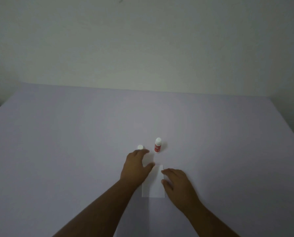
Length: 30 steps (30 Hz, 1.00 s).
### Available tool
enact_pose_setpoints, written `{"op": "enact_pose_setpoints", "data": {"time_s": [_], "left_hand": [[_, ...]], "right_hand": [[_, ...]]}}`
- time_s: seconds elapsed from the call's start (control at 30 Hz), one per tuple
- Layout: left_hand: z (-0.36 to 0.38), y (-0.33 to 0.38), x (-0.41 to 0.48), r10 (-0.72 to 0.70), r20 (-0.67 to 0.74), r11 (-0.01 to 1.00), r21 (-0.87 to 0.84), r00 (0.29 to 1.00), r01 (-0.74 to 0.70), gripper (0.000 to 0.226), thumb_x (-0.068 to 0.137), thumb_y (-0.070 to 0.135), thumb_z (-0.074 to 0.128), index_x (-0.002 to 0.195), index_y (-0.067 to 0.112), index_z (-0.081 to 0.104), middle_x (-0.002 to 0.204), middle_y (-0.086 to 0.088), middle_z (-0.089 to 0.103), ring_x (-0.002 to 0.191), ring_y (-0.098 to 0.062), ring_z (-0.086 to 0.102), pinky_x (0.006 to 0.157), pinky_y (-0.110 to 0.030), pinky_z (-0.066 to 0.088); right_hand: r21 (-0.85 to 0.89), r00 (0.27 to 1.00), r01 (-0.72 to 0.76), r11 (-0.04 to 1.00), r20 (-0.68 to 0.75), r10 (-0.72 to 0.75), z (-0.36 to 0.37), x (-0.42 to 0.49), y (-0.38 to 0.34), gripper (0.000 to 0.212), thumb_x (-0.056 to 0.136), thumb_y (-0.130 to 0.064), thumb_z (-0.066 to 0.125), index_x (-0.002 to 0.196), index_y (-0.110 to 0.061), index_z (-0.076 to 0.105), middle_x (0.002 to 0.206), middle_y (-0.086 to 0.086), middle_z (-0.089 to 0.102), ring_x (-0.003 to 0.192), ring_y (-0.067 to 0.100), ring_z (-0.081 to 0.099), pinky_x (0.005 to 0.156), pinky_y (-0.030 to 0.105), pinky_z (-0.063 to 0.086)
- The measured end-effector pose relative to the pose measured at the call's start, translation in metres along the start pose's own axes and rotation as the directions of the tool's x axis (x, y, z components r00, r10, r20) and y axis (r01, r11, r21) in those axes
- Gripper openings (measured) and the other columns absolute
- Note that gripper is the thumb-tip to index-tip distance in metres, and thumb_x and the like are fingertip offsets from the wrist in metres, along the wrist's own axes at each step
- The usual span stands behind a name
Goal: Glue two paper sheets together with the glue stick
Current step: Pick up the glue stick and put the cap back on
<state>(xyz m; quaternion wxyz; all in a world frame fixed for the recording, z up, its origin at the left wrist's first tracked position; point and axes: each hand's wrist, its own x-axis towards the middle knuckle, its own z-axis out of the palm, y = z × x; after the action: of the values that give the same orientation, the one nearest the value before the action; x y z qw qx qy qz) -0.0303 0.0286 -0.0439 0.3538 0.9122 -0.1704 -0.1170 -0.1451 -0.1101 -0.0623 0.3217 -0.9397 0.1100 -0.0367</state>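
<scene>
White paper (153, 185) is lying flat under both hands: left hand (136, 165) and right hand (177, 183) are pressing it, fingers spread, grasping nothing. Beyond the paper, glue stick (158, 145) is standing upright, its cap (140, 147) sitting apart.

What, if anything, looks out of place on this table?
Nothing is spilled or damaged. The glue stick stands upright with its cap off, lying apart to its left. Both hands rest on the paper, which lies flat.

The glue stick (157, 146) is red with a white top. The cap (140, 147) and paper (153, 183) are white. The surface (74, 142) is pale purple.
</scene>
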Motion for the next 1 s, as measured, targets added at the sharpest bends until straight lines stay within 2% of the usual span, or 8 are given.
{"op": "enact_pose_setpoints", "data": {"time_s": [0.2,0.37,0.5,0.57,0.63,0.77,0.9,1.0], "left_hand": [[0.011,0.037,0.051,-0.189,0.039,0.946,-0.259,0.981,0.192,0.06,0.077,0.035,0.072,0.131,0.022,0.048,0.121,-0.001,0.057,0.097,-0.012,0.05,0.085,-0.025,0.04],[0.019,0.038,0.058,-0.201,0.069,0.917,-0.338,0.977,0.213,0.018,0.078,0.033,0.07,0.095,0.026,0.069,0.092,0.011,0.07,0.08,-0.006,0.058,0.064,-0.01,0.037],[0.008,0.04,0.054,-0.231,0.101,0.844,-0.474,0.968,0.251,0.012,0.078,0.041,0.068,0.066,0.041,0.068,0.074,0.02,0.07,0.08,-0.004,0.061,0.067,-0.018,0.043],[-0.001,0.038,0.052,-0.252,0.171,0.765,-0.567,0.953,0.304,0.011,0.077,0.044,0.069,0.078,0.034,0.069,0.09,0.003,0.072,0.091,-0.016,0.063,0.08,-0.029,0.049],[-0.011,0.036,0.047,-0.238,0.238,0.69,-0.64,0.941,0.337,0.022,0.076,0.045,0.07,0.088,0.026,0.07,0.098,-0.004,0.072,0.098,-0.019,0.063,0.087,-0.032,0.05],[-0.028,0.036,0.037,-0.226,0.27,0.593,-0.724,0.936,0.353,0.031,0.075,0.043,0.07,0.09,0.016,0.07,0.099,-0.01,0.069,0.099,-0.021,0.062,0.085,-0.027,0.049],[-0.04,0.042,0.022,-0.237,0.263,0.537,-0.767,0.935,0.352,0.044,0.063,0.05,0.071,0.087,0.013,0.069,0.099,-0.015,0.068,0.098,-0.023,0.062,0.078,-0.024,0.048],[-0.048,0.042,0.014,-0.198,0.251,0.538,-0.781,0.948,0.319,0.059,0.054,0.056,0.073,0.089,0.009,0.07,0.096,-0.016,0.067,0.095,-0.023,0.061,0.079,-0.025,0.049]], "right_hand": [[0.307,0.949,-0.285,0.908,-0.041,0.312,-0.015,0.037,-0.003,0.029,0.09,-0.021,0.056,0.118,-0.015,0.061,0.119,0.002,0.064,0.106,0.014,0.056,0.091,0.021,0.039],[0.518,0.874,-0.453,0.726,0.097,0.476,-0.018,0.059,-0.002,0.028,0.091,-0.024,0.054,0.116,-0.015,0.062,0.113,0.003,0.066,0.097,0.014,0.058,0.089,0.028,0.048],[0.705,0.723,-0.602,0.375,0.281,0.631,-0.02,0.076,-0.011,0.029,0.092,-0.033,0.05,0.099,-0.009,0.064,0.09,0.007,0.069,0.073,0.019,0.061,0.067,0.03,0.052],[0.767,0.671,-0.622,0.16,0.416,0.613,-0.024,0.078,-0.017,0.035,0.091,-0.039,0.051,0.093,-0.007,0.064,0.081,0.009,0.071,0.062,0.017,0.06,0.057,0.027,0.049],[0.804,0.698,-0.591,0.068,0.468,0.542,-0.029,0.075,-0.019,0.034,0.089,-0.037,0.056,0.094,-0.005,0.066,0.075,0.01,0.073,0.058,0.016,0.061,0.055,0.026,0.049],[0.887,0.83,-0.453,0.093,0.381,0.408,-0.035,0.063,-0.027,0.019,0.085,-0.025,0.062,0.096,-0.009,0.066,0.078,0.008,0.073,0.064,0.013,0.064,0.06,0.024,0.053],[0.815,0.935,-0.307,0.492,0.161,0.317,-0.039,0.05,-0.042,0.011,0.083,-0.019,0.065,0.092,-0.021,0.059,0.089,0.001,0.067,0.082,0.015,0.062,0.076,0.025,0.05],[0.86,0.927,-0.35,0.372,0.261,0.27,-0.047,0.043,-0.052,0.015,0.085,-0.023,0.063,0.097,-0.017,0.058,0.093,0.01,0.066,0.077,0.017,0.062,0.072,0.028,0.053]]}}
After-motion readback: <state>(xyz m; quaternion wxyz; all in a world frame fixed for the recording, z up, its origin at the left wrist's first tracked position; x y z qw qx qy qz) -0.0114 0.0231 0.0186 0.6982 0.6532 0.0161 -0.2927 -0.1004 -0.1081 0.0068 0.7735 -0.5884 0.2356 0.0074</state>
